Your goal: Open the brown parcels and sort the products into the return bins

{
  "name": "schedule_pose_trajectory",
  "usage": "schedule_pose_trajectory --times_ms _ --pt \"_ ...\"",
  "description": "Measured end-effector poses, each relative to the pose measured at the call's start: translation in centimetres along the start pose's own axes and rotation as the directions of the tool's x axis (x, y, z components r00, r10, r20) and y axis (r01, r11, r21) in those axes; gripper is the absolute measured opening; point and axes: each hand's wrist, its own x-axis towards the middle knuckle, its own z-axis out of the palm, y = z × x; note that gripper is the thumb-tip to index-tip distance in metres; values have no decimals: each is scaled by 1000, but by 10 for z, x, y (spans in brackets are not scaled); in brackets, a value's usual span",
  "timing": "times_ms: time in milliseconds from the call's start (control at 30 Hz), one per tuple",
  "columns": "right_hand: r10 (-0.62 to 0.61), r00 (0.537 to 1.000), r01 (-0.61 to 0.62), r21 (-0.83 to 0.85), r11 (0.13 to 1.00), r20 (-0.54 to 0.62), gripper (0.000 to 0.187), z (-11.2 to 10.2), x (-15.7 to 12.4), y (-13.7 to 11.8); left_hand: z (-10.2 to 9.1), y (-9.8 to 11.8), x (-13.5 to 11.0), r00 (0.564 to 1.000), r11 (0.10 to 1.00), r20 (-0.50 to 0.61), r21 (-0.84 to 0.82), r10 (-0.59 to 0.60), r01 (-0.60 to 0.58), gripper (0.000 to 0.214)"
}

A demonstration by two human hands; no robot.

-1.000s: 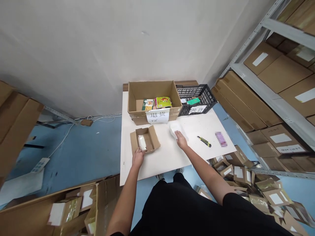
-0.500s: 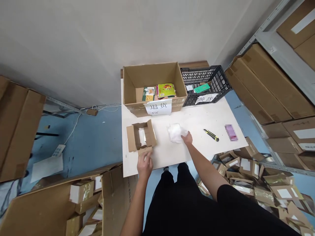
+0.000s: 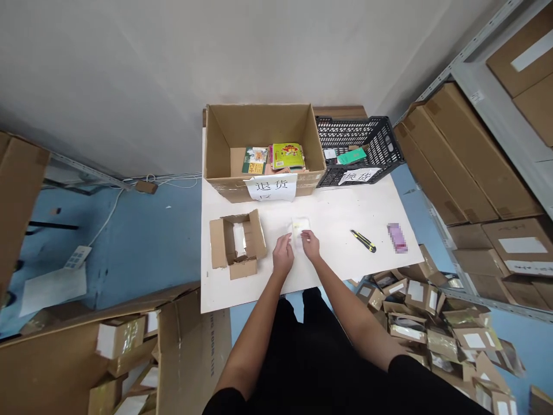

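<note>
A small white packet in thin, filmy wrapping [image 3: 299,223] lies on the white table, with a faint yellowish mark on its top. My left hand [image 3: 283,254] is at its left edge, fingers closed on the wrapping. At its right side, my right hand [image 3: 311,245] pinches the wrapping too. What is inside the packet cannot be made out. Left of my hands stands a small opened cardboard box [image 3: 261,239] with its flaps out and a white paper inside. A yellow-and-black box cutter [image 3: 363,241] lies to the right.
At the table's back stand a large cardboard box [image 3: 220,185] holding several books and a black plastic crate [image 3: 391,144], both with paper signs. A blurred purple item [image 3: 397,238] lies near the right edge of the table [image 3: 332,265]. Small cartons [image 3: 444,343] fill the floor on the right.
My left hand has left the small cardboard box and moved right to the white packet. The packet looks flatter and more compact, with both hands on it. The view has shifted slightly.
</note>
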Motion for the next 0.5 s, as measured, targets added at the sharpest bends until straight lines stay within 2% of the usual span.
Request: schedule_pose_trajectory --times_ms 67,133,200,233,300,400,500 --pt "97 991 -109 -145 983 -90 52 -7 6 13 16 -15 9 975 994 210 93 -71 52 56" --pt "125 990 -137 -284 949 -62 60 -7 13 23 31 -33 12 885 956 407 268 -224 119 61" --pt "141 990 -131 -403 906 -7 67 -1 17 30 43 -51 9 788 899 510 420 -345 123 74" --pt "148 989 -130 -452 883 5 65 4 18 32 48 -60 6 763 881 533 462 -365 99 80" --pt "138 990 -123 -504 855 -8 48 11 19 35 55 -73 -2 760 867 546 496 -352 46 84" --pt "94 994 -111 -444 889 -59 18 11 21 40 59 -81 -8 782 857 523 515 -339 28 84" --pt "66 992 -91 -247 965 -107 15 -9 25 48 60 -81 -8 791 855 507 517 -343 40 83"
